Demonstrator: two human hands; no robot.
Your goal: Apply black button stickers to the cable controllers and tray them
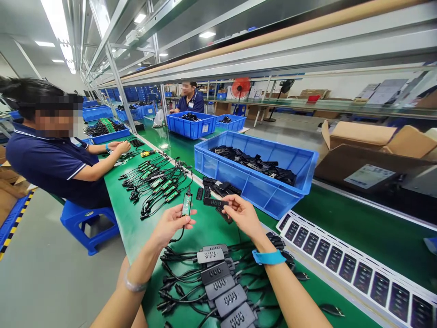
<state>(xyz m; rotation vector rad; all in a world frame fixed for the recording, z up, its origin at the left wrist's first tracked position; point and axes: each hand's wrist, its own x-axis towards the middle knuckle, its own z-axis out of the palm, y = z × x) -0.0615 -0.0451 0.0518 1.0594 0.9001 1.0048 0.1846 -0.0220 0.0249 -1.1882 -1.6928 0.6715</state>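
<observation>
My left hand (172, 224) grips a slim cable controller with a green face (186, 203), its thin black cord trailing down. My right hand (244, 216) pinches a black plastic casing (214, 202) by one end, level with the controller and a short gap from it. Below my hands lies a row of black corded control boxes (218, 291) with tangled leads. Loose black casings (218, 187) are heaped on the green workbench (211, 239) just beyond my right hand. Corded green-faced controllers (155, 182) lie spread further left.
A blue plastic crate (256, 175) of black parts stands beyond my hands. Sheets of dark labels (351, 269) lie along the right. A cardboard box (372, 157) sits behind them. Co-workers sit along the bench at left (51, 155) and far ahead (189, 100).
</observation>
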